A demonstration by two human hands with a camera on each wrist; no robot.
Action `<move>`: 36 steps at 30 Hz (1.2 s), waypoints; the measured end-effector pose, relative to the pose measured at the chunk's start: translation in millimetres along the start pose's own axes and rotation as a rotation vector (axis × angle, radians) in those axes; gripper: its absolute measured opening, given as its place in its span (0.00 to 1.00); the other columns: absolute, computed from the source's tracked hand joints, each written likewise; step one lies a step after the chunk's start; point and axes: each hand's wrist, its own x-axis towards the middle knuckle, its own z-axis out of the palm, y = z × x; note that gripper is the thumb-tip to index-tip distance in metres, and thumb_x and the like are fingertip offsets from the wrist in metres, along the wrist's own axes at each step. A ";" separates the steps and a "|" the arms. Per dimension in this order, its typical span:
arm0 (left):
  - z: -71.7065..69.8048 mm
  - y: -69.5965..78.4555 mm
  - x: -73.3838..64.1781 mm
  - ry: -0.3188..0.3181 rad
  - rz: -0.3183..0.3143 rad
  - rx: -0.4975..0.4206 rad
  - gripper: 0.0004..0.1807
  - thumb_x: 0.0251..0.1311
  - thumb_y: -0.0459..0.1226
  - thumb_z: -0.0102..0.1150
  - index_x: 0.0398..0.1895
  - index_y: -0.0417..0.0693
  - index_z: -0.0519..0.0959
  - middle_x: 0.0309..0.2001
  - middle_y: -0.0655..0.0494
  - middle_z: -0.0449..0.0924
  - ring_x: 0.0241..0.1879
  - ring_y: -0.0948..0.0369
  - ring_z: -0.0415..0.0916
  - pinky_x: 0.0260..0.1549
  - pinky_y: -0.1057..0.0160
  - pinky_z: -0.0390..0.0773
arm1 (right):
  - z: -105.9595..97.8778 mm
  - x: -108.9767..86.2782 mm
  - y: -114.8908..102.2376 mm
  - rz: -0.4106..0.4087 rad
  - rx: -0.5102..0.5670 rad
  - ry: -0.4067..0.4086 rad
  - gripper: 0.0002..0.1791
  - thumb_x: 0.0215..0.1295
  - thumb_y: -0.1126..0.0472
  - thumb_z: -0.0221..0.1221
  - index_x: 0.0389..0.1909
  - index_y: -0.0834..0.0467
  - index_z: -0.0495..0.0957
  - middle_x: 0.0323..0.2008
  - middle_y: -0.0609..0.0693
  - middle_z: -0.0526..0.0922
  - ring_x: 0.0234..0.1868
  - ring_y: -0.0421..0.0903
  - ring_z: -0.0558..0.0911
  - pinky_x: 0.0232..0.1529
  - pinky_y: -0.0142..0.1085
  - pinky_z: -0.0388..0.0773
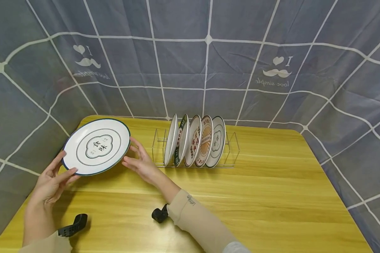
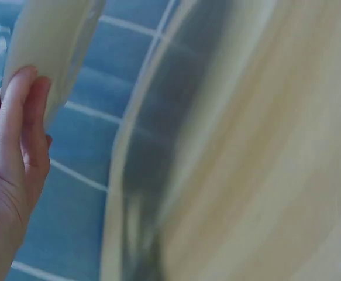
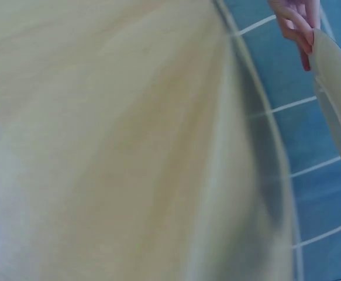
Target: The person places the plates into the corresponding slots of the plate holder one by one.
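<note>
A white plate [image 1: 120, 135] with a dark blue rim and a central printed emblem is held above the left side of the table, its face tilted toward the head camera. My left hand [image 1: 52, 181] grips its lower left edge, thumb on the face side; in the left wrist view, fingers of the left hand [image 2: 18, 152] press against its pale underside [image 2: 56, 41]. At the opposite edge, my right hand [image 1: 144, 165] holds the rim between thumb and fingers. In the right wrist view the plate [image 3: 337, 76] appears edge-on with the left hand [image 3: 296, 20] at its far end.
A wire rack [image 1: 235, 144] stands at the back middle of the wooden table [image 1: 272, 182], with several plates upright in it, including a sunburst-patterned plate [image 1: 205, 140]. A grey checked curtain [image 1: 183, 63] surrounds the table's back and sides. Black wrist mounts [image 1: 76, 225] show near both forearms.
</note>
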 end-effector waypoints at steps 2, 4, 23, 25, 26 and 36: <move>10.3 0.0 -0.3 -0.024 0.012 -0.042 0.37 0.56 0.12 0.39 0.64 0.54 0.66 0.70 0.61 0.35 0.37 0.54 0.80 0.33 0.62 0.81 | 2.6 -2.2 -6.7 -0.027 -0.005 -0.006 0.38 0.62 0.76 0.50 0.66 0.38 0.57 0.62 0.51 0.57 0.39 0.42 0.76 0.53 0.39 0.72; 21.1 -0.1 1.2 -0.050 0.032 -0.073 0.37 0.55 0.12 0.38 0.64 0.51 0.66 0.66 0.58 0.47 0.37 0.52 0.80 0.33 0.61 0.81 | 5.2 -5.2 -13.3 -0.063 -0.023 -0.014 0.39 0.63 0.76 0.49 0.67 0.38 0.55 0.63 0.52 0.58 0.39 0.40 0.76 0.55 0.40 0.71; 133.8 -17.6 17.3 -0.114 0.021 -0.217 0.36 0.56 0.13 0.40 0.66 0.48 0.60 0.61 0.52 0.49 0.38 0.52 0.79 0.31 0.62 0.81 | -2.4 -65.9 -105.9 -0.347 -0.086 0.011 0.41 0.63 0.76 0.47 0.70 0.41 0.47 0.61 0.62 0.58 0.49 0.45 0.73 0.56 0.44 0.70; 145.6 -20.0 19.3 -0.117 0.006 -0.170 0.38 0.56 0.14 0.42 0.69 0.49 0.54 0.66 0.52 0.41 0.39 0.54 0.78 0.33 0.63 0.80 | -7.0 -72.8 -115.1 -0.374 -0.083 0.014 0.41 0.63 0.77 0.47 0.70 0.43 0.47 0.60 0.62 0.59 0.49 0.45 0.73 0.55 0.43 0.71; 151.2 -21.4 20.4 -0.115 -0.003 -0.133 0.40 0.56 0.15 0.44 0.70 0.49 0.51 0.67 0.51 0.37 0.39 0.55 0.78 0.33 0.64 0.80 | -9.7 -76.0 -119.2 -0.390 -0.083 0.020 0.40 0.63 0.77 0.47 0.70 0.43 0.47 0.60 0.62 0.59 0.48 0.45 0.73 0.53 0.42 0.72; 177.3 -45.8 38.0 -0.196 -0.061 0.217 0.39 0.62 0.25 0.47 0.72 0.49 0.42 0.64 0.51 0.50 0.49 0.60 0.74 0.46 0.58 0.76 | -48.2 -106.9 -156.5 -0.540 -0.044 0.121 0.39 0.58 0.79 0.47 0.69 0.48 0.52 0.61 0.63 0.60 0.47 0.48 0.75 0.44 0.36 0.78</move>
